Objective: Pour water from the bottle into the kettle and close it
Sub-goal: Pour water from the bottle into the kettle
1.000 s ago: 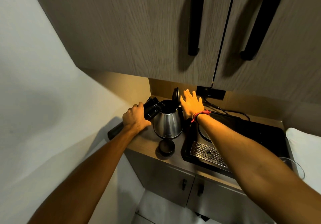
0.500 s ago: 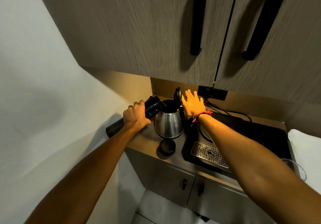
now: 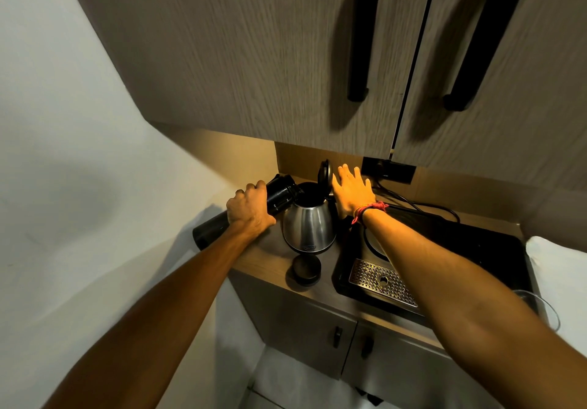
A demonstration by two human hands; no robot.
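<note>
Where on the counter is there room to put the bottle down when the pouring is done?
The clearest bare patch of counter lies left of the round black cap, below the left hand holding the bottle. A thin strip runs between cap and black tray. It is crowded around the kettle, the right hand and the cords behind.

Black bottle point(image 3: 244, 215), shiny silver kettle point(image 3: 309, 229) with black lid point(image 3: 324, 175), red wristband point(image 3: 370, 211), perforated metal grille point(image 3: 382, 282)

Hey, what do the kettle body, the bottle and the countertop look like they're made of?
Kettle: likely polished stainless steel, given its mirror-like reflections. Bottle: dark and semi-glossy with faint highlights, coated metal or plastic, can't tell which. Countertop: matte brown, probably wood-look laminate.
</note>
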